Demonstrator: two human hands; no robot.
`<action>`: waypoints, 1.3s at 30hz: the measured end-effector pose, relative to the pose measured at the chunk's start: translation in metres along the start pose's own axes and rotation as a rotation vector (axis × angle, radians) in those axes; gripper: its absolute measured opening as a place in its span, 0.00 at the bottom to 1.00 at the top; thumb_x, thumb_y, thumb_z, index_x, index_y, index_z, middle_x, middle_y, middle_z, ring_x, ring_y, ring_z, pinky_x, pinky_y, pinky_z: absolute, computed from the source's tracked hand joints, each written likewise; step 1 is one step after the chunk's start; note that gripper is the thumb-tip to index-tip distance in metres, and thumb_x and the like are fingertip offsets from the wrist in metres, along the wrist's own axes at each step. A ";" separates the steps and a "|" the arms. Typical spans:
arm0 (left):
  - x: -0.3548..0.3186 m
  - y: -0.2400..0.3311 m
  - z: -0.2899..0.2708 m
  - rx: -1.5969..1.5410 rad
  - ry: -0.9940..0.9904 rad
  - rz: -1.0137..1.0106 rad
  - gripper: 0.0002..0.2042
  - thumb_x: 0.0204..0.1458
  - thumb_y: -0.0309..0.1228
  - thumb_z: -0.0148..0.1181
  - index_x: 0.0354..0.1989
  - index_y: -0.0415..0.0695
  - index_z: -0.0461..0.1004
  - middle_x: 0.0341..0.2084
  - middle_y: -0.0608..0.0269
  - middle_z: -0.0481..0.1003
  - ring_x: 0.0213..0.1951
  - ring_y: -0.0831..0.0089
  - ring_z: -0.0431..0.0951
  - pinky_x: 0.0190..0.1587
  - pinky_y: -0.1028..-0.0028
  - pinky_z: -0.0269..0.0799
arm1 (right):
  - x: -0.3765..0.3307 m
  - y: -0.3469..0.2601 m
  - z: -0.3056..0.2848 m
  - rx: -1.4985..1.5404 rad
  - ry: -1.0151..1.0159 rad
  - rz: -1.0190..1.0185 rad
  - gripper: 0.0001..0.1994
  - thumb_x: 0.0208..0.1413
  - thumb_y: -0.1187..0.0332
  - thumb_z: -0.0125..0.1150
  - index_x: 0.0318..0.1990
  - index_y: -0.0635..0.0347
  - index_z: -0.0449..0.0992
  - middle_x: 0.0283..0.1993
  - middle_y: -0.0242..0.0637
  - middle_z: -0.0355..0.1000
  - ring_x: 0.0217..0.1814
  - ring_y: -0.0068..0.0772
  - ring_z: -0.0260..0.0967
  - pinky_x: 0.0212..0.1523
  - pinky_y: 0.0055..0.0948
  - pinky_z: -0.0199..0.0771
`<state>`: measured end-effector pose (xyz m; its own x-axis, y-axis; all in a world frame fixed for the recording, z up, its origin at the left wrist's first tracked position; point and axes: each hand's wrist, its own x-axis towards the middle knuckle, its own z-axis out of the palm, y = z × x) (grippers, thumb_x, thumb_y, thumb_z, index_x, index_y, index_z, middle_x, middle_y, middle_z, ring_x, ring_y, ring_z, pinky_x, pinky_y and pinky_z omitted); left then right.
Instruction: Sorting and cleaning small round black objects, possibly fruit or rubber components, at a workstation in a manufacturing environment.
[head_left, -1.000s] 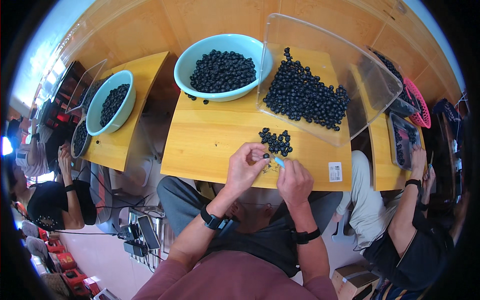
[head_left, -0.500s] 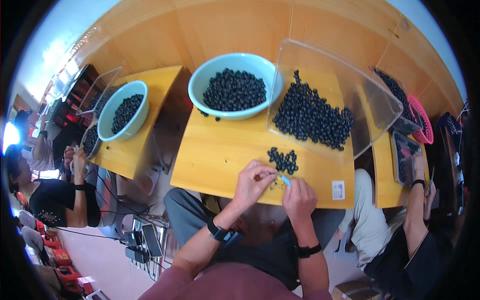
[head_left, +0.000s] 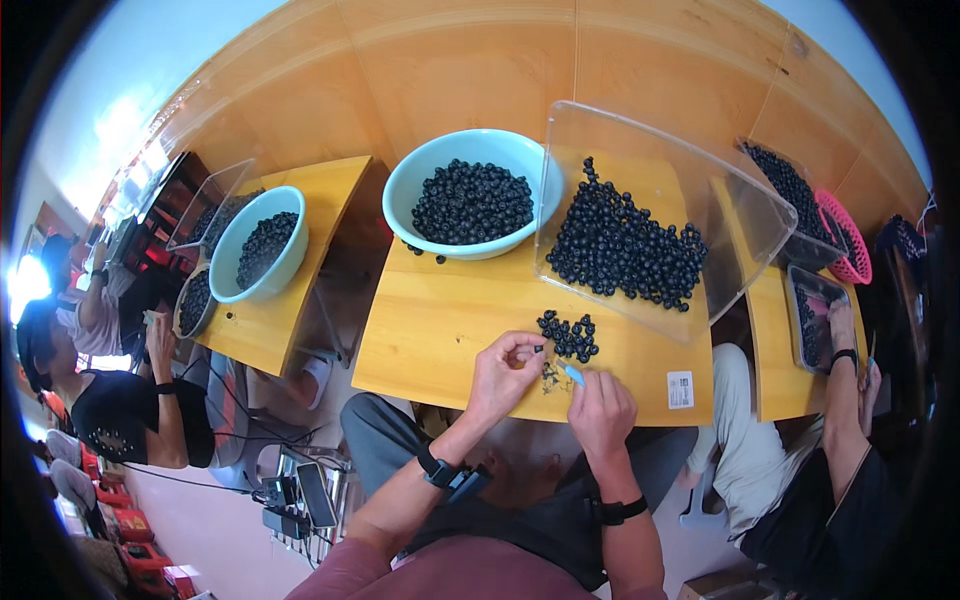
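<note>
Near table edge: left hand (head_left: 508,372) pinches one dark berry (head_left: 537,349) between closed fingers; right hand (head_left: 600,408) grips a small light-blue tool (head_left: 573,374), fingers clamped on it.
Step in hand: apparently picking at single berries with the tool.
Just beyond: small berry pile (head_left: 570,337) on the yellow table (head_left: 450,320); scraps (head_left: 551,376) between the hands.
Far left: teal bowl (head_left: 470,195) of berries.
Far right: clear tray (head_left: 640,225) with a larger heap.
Next move: calls for steady tool-to-berry contact, I judge.

head-worn fisheye, looking down, table (head_left: 450,330) close
</note>
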<state>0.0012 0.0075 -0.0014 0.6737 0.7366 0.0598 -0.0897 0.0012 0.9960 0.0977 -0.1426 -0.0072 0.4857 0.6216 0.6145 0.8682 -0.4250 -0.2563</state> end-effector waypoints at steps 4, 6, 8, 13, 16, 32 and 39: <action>-0.003 -0.011 0.002 0.096 0.018 0.133 0.09 0.55 0.16 0.66 0.44 0.36 0.79 0.44 0.64 0.71 0.38 0.82 0.76 0.44 0.81 0.74 | 0.001 0.001 0.000 0.012 0.009 -0.002 0.05 0.51 0.70 0.65 0.33 0.55 0.75 0.27 0.36 0.65 0.28 0.40 0.70 0.29 0.40 0.71; -0.003 -0.014 0.001 0.084 0.019 0.124 0.09 0.55 0.15 0.66 0.44 0.36 0.79 0.46 0.64 0.69 0.38 0.81 0.76 0.44 0.81 0.74 | 0.001 0.000 0.001 0.004 0.008 0.000 0.05 0.51 0.70 0.65 0.33 0.55 0.75 0.27 0.36 0.65 0.28 0.40 0.70 0.29 0.40 0.71; -0.003 -0.014 0.004 0.085 0.039 0.126 0.10 0.53 0.14 0.67 0.43 0.36 0.78 0.44 0.64 0.71 0.38 0.81 0.76 0.44 0.81 0.75 | 0.001 0.000 0.000 -0.005 0.009 0.001 0.05 0.52 0.70 0.65 0.33 0.55 0.75 0.27 0.35 0.65 0.28 0.39 0.70 0.29 0.40 0.71; -0.008 -0.011 0.010 0.131 0.019 0.101 0.12 0.53 0.15 0.68 0.45 0.36 0.78 0.38 0.65 0.75 0.39 0.81 0.77 0.43 0.80 0.76 | 0.000 0.000 0.000 -0.014 0.023 -0.017 0.04 0.53 0.69 0.65 0.33 0.55 0.75 0.27 0.35 0.64 0.27 0.38 0.70 0.28 0.38 0.70; -0.011 -0.004 0.011 0.247 -0.009 0.151 0.13 0.52 0.16 0.69 0.46 0.35 0.78 0.36 0.65 0.77 0.38 0.80 0.78 0.43 0.79 0.77 | 0.000 0.001 0.000 -0.008 0.029 -0.027 0.04 0.54 0.69 0.65 0.33 0.55 0.75 0.27 0.35 0.64 0.27 0.38 0.69 0.28 0.37 0.69; -0.012 0.002 0.009 0.296 -0.072 0.153 0.13 0.52 0.19 0.71 0.46 0.36 0.78 0.37 0.62 0.79 0.38 0.77 0.81 0.44 0.77 0.79 | 0.003 -0.002 -0.006 0.051 -0.063 -0.018 0.04 0.56 0.70 0.63 0.37 0.59 0.77 0.28 0.39 0.67 0.29 0.43 0.70 0.30 0.42 0.70; -0.009 -0.011 0.004 -0.013 -0.106 0.059 0.16 0.55 0.15 0.67 0.51 0.35 0.73 0.38 0.63 0.78 0.40 0.79 0.79 0.47 0.78 0.78 | 0.005 0.000 -0.001 0.047 -0.056 0.024 0.04 0.56 0.70 0.62 0.36 0.59 0.76 0.29 0.40 0.68 0.30 0.45 0.72 0.31 0.42 0.71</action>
<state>-0.0004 -0.0018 -0.0121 0.7409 0.6597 0.1261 -0.1408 -0.0311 0.9895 0.0997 -0.1400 -0.0031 0.5099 0.6480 0.5658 0.8596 -0.4096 -0.3055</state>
